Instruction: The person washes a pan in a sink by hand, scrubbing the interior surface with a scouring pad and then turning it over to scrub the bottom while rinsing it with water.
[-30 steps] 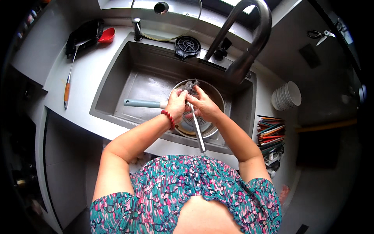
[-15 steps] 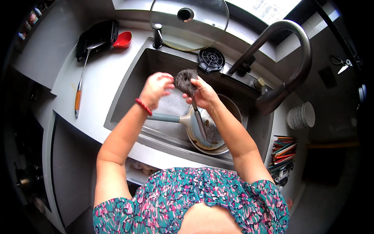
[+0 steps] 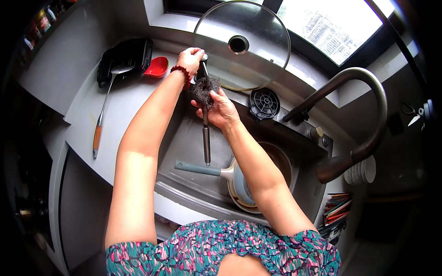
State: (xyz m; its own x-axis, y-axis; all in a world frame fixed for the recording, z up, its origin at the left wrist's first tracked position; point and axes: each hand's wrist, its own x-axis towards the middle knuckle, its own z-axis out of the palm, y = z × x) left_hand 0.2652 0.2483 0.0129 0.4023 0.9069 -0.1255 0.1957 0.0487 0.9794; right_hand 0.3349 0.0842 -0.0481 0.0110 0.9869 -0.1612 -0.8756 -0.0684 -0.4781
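The dark scourer (image 3: 202, 94) is up over the far left part of the sink (image 3: 186, 142), and your right hand (image 3: 222, 112) grasps it. A tool (image 3: 206, 141) hangs below that hand, its dark handle pointing toward you. Your left hand (image 3: 190, 60) has its fingers on the soap pump (image 3: 204, 58); you can't tell from here whether they grip it or merely rest there. Close behind, the glass lid (image 3: 255, 50) leans up by the window, crowding the space beside the pump. The black disc (image 3: 264, 103) sits on the sink's back edge. Under your right forearm, which hides part of it, lies the pan (image 3: 240, 184). The tap (image 3: 381, 101) arches over the right side. Left on the counter are the tray (image 3: 131, 53), red scoop (image 3: 157, 67) and spatula (image 3: 97, 133); right, stacked bowls (image 3: 361, 171) and chopsticks (image 3: 337, 208).
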